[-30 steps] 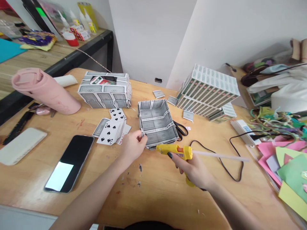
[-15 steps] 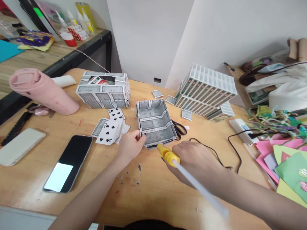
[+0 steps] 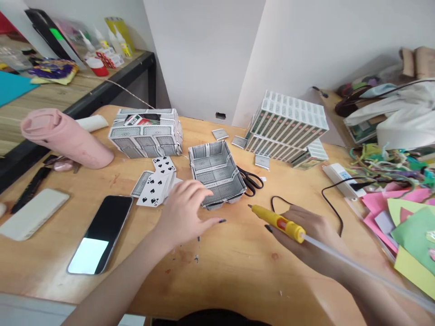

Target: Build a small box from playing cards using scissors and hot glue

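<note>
Left hand point(image 3: 185, 212), loosely splayed, beside a card point(image 3: 152, 190) (reading "5"); right hand point(image 3: 312, 244) grips the glue gun point(image 3: 271, 216).

Grey card-patterned box point(image 3: 217, 174), open side up; yellow glue gun point(image 3: 274, 219) apart at right, nozzle towards box

Left hand point(image 3: 185, 213) and right hand point(image 3: 312, 240) seen bare, slender-fingered. Dark, near-black polish worn on left thumbnail point(image 3: 222, 221); similar dark polish seen on one right-hand nail point(image 3: 268, 229). Other nails hidden or too small to be read. Left forearm point(image 3: 132, 267) and right forearm point(image 3: 370, 292) uncovered along visible length, tapered toward wrists. Black rounded patch point(image 3: 217, 318) cut by bottom edge; whether clothing, cannot be told.
</note>
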### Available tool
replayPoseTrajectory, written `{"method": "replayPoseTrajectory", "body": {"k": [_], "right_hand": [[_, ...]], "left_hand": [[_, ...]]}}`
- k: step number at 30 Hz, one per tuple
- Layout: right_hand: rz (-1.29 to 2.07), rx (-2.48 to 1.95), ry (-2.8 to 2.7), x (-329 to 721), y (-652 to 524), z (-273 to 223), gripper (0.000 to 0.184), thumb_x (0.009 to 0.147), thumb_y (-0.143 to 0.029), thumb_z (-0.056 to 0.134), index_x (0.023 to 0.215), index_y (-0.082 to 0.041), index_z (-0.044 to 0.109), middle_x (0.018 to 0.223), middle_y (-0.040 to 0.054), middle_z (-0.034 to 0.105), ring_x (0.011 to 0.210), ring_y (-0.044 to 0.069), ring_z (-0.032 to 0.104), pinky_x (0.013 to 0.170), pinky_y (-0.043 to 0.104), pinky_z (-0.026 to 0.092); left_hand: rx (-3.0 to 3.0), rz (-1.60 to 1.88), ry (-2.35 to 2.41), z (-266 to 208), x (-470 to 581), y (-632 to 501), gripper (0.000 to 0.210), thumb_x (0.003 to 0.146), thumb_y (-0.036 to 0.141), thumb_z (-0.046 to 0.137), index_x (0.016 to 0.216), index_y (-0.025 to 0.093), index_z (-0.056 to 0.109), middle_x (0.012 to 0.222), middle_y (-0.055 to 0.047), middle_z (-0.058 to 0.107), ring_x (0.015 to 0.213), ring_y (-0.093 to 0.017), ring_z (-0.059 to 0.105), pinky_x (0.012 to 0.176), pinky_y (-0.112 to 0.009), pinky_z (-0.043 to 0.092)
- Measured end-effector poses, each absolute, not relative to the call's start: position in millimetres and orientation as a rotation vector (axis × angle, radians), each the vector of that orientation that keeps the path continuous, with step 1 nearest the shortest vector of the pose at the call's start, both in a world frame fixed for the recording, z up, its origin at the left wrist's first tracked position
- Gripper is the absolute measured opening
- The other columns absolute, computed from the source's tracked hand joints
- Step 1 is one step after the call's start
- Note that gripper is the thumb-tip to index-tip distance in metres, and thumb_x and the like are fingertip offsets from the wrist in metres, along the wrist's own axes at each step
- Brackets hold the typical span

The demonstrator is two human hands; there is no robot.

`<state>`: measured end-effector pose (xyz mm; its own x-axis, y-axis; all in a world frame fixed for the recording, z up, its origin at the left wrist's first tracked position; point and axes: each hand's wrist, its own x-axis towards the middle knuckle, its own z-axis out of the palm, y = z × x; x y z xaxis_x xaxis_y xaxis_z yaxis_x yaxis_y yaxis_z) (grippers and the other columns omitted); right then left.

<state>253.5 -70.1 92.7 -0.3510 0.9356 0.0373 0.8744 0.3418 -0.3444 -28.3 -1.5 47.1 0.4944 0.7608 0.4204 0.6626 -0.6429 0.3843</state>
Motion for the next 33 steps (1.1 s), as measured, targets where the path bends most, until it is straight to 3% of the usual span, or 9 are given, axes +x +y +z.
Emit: {"method": "replayPoseTrajectory", "body": {"k": [3, 9, 13, 19, 24, 28, 33], "right_hand": [[0.502, -1.715, -2.075, 257.9, -81.3, 86.4, 0.032, 0.089, -0.037, 0.053, 0.062, -0.021, 0.045, 0.057, -0.0016, 0.048, 0.053, 0.011, 0.048, 0.050, 0.025, 0.037], [0.766, -1.834, -1.568, 258.5, -101.3, 76.3, 0.028, 0.086, -0.044, 0.055, 0.070, -0.021, 0.055, 0.051, -0.0043, 0.041, 0.039, 0.009, 0.036, 0.036, 0.025, 0.029], [0.864, -1.828, -1.425, 255.4, -105.6, 73.6, 0.031, 0.084, -0.048, 0.057, 0.075, -0.019, 0.065, 0.056, -0.0006, 0.051, 0.040, 0.010, 0.038, 0.036, 0.025, 0.032], [1.004, -1.764, -1.390, 247.3, -99.1, 72.2, 0.034, 0.082, -0.049, 0.059, 0.072, -0.018, 0.067, 0.064, 0.0030, 0.061, 0.044, 0.010, 0.049, 0.038, 0.023, 0.037], [1.068, -1.737, -1.429, 234.2, -84.8, 68.4, 0.039, 0.084, -0.052, 0.056, 0.069, -0.017, 0.066, 0.067, 0.0047, 0.064, 0.059, 0.015, 0.059, 0.052, 0.025, 0.047], [1.100, -1.758, -1.499, 226.6, -71.8, 65.4, 0.043, 0.084, -0.055, 0.054, 0.069, -0.017, 0.067, 0.072, 0.0067, 0.068, 0.069, 0.018, 0.062, 0.063, 0.028, 0.049], [1.128, -1.775, -1.602, 222.9, -60.4, 65.6, 0.043, 0.086, -0.055, 0.051, 0.069, -0.018, 0.067, 0.077, 0.0063, 0.070, 0.075, 0.019, 0.064, 0.068, 0.029, 0.048]], "left_hand": [[2.632, 0.749, 1.186, 38.5, -16.6, -5.1, 0.030, 0.068, 0.031, 0.080, 0.088, 0.017, 0.062, 0.085, -0.003, 0.068, 0.089, -0.023, 0.062, 0.102, -0.049, 0.037], [2.398, 0.834, 1.341, 23.3, -8.0, -1.9, 0.021, 0.069, 0.017, 0.078, 0.063, 0.020, 0.058, 0.064, 0.005, 0.064, 0.064, -0.015, 0.060, 0.103, -0.051, 0.037], [2.342, 0.827, 1.362, 26.7, -6.5, 1.6, 0.025, 0.068, 0.015, 0.077, 0.056, 0.019, 0.056, 0.057, 0.007, 0.060, 0.059, -0.013, 0.059, 0.101, -0.053, 0.037], [2.332, 0.822, 1.361, 26.4, -4.9, 3.4, 0.024, 0.069, 0.013, 0.074, 0.056, 0.019, 0.055, 0.058, 0.008, 0.060, 0.061, -0.013, 0.059, 0.102, -0.050, 0.032], [2.288, 0.862, 1.340, 21.9, -4.8, 0.6, 0.020, 0.074, 0.012, 0.068, 0.059, 0.020, 0.057, 0.063, 0.008, 0.062, 0.066, -0.013, 0.061, 0.106, -0.050, 0.025], [2.297, 0.944, 1.282, 19.0, -6.2, -2.7, 0.015, 0.079, 0.012, 0.063, 0.067, 0.021, 0.061, 0.073, 0.006, 0.068, 0.073, -0.015, 0.065, 0.107, -0.050, 0.022], [2.431, 1.036, 1.220, 15.0, -8.4, -6.0, 0.015, 0.086, 0.016, 0.059, 0.072, 0.021, 0.061, 0.072, 0.007, 0.068, 0.070, -0.013, 0.065, 0.108, -0.049, 0.023]]}}
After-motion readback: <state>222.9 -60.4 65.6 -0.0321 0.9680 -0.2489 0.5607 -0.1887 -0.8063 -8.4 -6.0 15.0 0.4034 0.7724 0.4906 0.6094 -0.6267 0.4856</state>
